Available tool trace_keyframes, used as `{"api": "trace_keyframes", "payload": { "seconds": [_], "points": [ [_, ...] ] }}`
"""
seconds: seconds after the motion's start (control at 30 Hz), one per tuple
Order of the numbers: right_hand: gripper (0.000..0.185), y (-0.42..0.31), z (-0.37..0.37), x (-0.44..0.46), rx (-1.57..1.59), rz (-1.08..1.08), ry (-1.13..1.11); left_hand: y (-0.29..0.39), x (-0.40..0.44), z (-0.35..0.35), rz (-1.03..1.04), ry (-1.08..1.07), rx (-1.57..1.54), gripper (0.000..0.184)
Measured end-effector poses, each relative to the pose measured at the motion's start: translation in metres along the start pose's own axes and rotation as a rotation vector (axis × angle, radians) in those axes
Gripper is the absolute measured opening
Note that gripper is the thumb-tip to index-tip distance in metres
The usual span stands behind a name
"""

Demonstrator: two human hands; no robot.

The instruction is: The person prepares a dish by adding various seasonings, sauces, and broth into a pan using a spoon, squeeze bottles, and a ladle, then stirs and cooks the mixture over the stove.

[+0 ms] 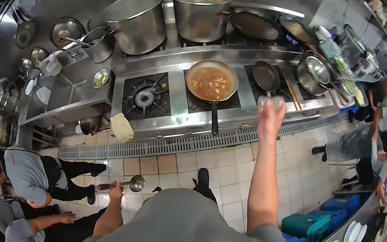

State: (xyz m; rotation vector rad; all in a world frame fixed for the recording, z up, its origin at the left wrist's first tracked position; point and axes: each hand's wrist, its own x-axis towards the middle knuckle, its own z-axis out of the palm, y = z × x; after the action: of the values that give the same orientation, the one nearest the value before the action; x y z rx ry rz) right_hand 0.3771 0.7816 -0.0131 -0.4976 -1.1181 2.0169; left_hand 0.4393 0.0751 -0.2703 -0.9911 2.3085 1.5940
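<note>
My left hand (116, 191) is closed around the handle of a metal ladle (136, 183), held low over the floor. My right arm reaches forward, and my right hand (271, 119) grips a small clear container (270, 103) at the stove's front edge, just below a small dark pan (266, 76). To its left, a large frying pan (212, 80) with brown-red sauce and pale pieces sits on a burner, its black handle pointing toward me. The contents of the small container are blurred.
Two tall pots (201, 13) stand at the back of the stove. A bare burner (144, 98) is at left, with a pale cloth (122, 127) hanging near it. Co-workers (30, 172) stand close on my left; others are far right. Teal and blue bins (306, 226) sit lower right.
</note>
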Motion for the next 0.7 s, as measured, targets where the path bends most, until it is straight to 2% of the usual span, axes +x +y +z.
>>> {"api": "trace_keyframes", "payload": {
  "seconds": [0.03,0.1,0.17,0.2,0.27,0.3,0.37,0.4,0.5,0.53,0.57,0.63,0.7],
  "points": [
    [0.067,0.018,0.017,0.038,-0.058,-0.129,0.032,-0.004,-0.012,-0.004,-0.031,0.090,-0.063,0.037],
    [0.073,0.058,0.054,0.094,-0.129,-0.249,0.137,-0.012,-0.025,-0.017,-0.065,0.120,-0.177,0.038],
    [0.076,0.142,0.058,0.145,-0.426,-0.368,-0.153,-0.012,-0.046,-0.022,-0.111,0.240,-0.208,0.034],
    [0.076,0.154,0.064,0.148,-0.428,-0.346,-0.155,-0.015,-0.059,-0.027,-0.123,0.270,-0.271,0.034],
    [0.074,0.168,0.082,0.161,-0.428,-0.184,0.130,-0.024,-0.078,-0.029,-0.142,0.334,-0.410,0.037],
    [0.074,0.180,0.082,0.168,-0.430,-0.169,0.120,-0.028,-0.092,-0.031,-0.151,0.351,-0.407,0.037],
    [0.073,0.205,0.077,0.186,-0.589,-0.201,-0.173,-0.022,-0.112,-0.028,-0.195,0.517,-0.453,0.044],
    [0.073,0.206,0.084,0.189,-0.703,-0.284,0.081,-0.006,-0.132,-0.021,-0.225,0.540,-0.467,0.049],
    [0.073,0.201,0.095,0.198,-0.665,-0.212,-0.068,-0.018,-0.135,-0.027,-0.299,0.608,-0.494,0.052],
    [0.074,0.201,0.107,0.204,-0.578,-0.233,0.047,-0.020,-0.137,-0.024,-0.240,0.596,-0.520,0.053],
    [0.074,0.199,0.114,0.201,-0.581,-0.224,0.043,-0.025,-0.140,-0.025,-0.246,0.603,-0.515,0.053],
    [0.078,0.182,0.127,0.198,-0.824,-0.091,-0.206,-0.023,-0.126,-0.026,-0.286,0.577,-0.448,0.052],
    [0.076,0.189,0.138,0.205,-0.656,-0.163,0.087,-0.021,-0.120,-0.021,-0.251,0.558,-0.401,0.052]
  ]
}}
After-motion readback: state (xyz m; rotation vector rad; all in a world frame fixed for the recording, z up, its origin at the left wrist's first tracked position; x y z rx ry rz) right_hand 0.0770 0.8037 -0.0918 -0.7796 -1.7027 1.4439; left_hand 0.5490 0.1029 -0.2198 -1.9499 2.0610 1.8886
